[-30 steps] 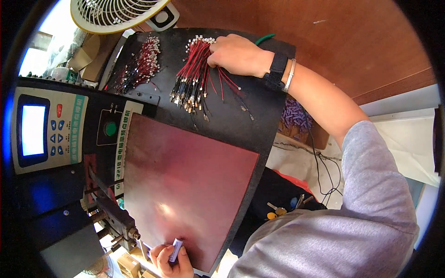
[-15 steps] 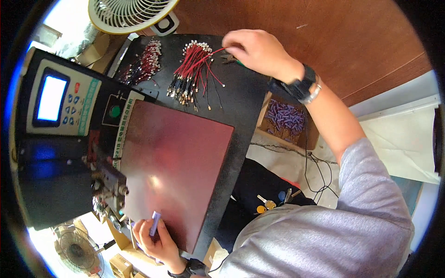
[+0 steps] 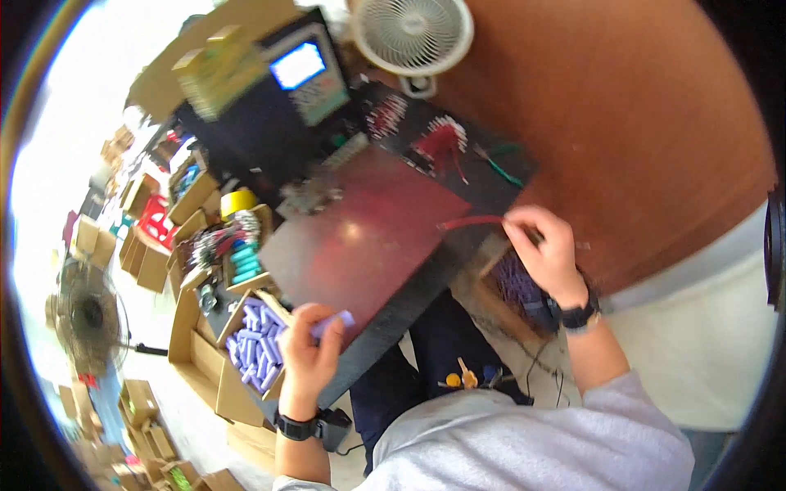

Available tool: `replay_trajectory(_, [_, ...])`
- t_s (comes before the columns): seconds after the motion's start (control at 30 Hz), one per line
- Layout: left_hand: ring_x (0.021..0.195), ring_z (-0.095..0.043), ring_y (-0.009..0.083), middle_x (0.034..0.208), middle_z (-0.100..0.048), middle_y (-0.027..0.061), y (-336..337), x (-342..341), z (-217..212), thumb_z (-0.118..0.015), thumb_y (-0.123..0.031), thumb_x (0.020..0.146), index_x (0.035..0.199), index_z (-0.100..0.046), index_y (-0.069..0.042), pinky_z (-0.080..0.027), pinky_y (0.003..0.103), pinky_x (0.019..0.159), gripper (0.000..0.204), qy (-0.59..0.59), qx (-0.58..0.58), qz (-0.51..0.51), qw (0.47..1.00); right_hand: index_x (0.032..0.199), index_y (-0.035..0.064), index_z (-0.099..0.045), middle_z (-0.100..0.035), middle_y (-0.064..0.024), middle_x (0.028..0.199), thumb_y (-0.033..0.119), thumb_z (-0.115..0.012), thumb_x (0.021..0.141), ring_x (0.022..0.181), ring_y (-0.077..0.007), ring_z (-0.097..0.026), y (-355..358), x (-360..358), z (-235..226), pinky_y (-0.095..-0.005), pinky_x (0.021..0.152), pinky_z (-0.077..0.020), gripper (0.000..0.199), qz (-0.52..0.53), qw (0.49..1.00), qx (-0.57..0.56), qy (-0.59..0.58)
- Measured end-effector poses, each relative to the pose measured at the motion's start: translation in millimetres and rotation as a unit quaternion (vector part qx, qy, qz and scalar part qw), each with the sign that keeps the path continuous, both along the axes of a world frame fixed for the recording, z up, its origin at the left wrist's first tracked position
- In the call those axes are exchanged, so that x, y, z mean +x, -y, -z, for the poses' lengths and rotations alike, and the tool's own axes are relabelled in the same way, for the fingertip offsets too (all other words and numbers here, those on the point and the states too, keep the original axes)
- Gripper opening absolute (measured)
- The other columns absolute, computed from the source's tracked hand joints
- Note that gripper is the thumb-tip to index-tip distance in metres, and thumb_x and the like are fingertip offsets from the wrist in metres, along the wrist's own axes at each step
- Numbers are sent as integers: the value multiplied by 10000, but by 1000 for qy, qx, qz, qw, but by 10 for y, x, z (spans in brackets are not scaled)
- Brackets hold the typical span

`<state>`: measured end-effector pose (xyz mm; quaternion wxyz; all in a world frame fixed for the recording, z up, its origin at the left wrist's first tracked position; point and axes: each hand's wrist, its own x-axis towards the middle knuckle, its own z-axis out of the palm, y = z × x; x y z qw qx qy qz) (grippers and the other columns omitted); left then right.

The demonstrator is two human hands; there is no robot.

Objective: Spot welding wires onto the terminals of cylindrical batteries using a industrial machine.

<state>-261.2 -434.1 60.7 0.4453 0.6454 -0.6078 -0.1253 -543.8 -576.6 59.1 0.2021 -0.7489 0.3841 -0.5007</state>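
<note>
My left hand [image 3: 307,356] is closed round a small purple battery cell [image 3: 337,323] above the near left corner of the reddish mat [image 3: 352,245]. Between the fingertips of my right hand [image 3: 548,252] is a red wire [image 3: 473,221], blurred, stretching left over the mat's right edge. Bundled red wires with white connectors [image 3: 444,143] lie on the black table at the far side. A second wire bundle [image 3: 386,116] sits left of them.
A black machine [image 3: 246,131] with a lit screen stands behind the mat. Left of the mat is a cardboard box of purple cells [image 3: 258,348]. Green-handled pliers [image 3: 503,173] lie near the wires. A white fan [image 3: 415,37] stands at the back; a box [image 3: 517,286] is below the table's right side.
My right hand has come away from the wire bundle toward me, with the red wire in its fingers. My left hand still holds the cell. The view has swung to show more boxes at left.
</note>
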Motion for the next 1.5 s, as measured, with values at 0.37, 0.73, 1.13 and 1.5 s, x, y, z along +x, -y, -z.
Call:
replay_trajectory(0.37, [628,-586,302,649,-561,158,-606,-95,201,-509,-187,829,1054,-492,-81,-457,338,548,249,-61,47,65,995,793,-13,-576,-579,-53,710,40,-608,734,630,-99,-538,-611,272,308,-225,583,-434,86,-87,993,68,-38])
replay_trajectory(0.73, [613,-584,292,662,-592,130,-472,-146,273,-514,-261,835,1200,-345,-83,-448,348,540,440,-111,87,101,985,770,-14,-579,-600,-88,730,50,-614,721,664,-158,-573,-656,483,292,-251,620,-443,88,-125,988,44,-78])
replay_trajectory(1.13, [554,-562,161,621,-550,85,-460,-201,367,-434,-193,882,964,-552,-24,-449,275,535,222,-206,32,45,977,782,-12,-579,-593,-104,768,56,-613,714,719,-192,-572,-649,510,340,-276,657,-444,102,-159,980,71,-96])
replay_trajectory(1.5, [748,-606,273,828,-608,156,-473,-469,278,-480,-144,844,960,-568,-26,-478,331,646,187,-89,12,77,993,847,70,-563,-501,-145,1030,143,-613,713,983,-323,-460,-951,887,-120,-411,835,-366,161,-85,968,-198,-132])
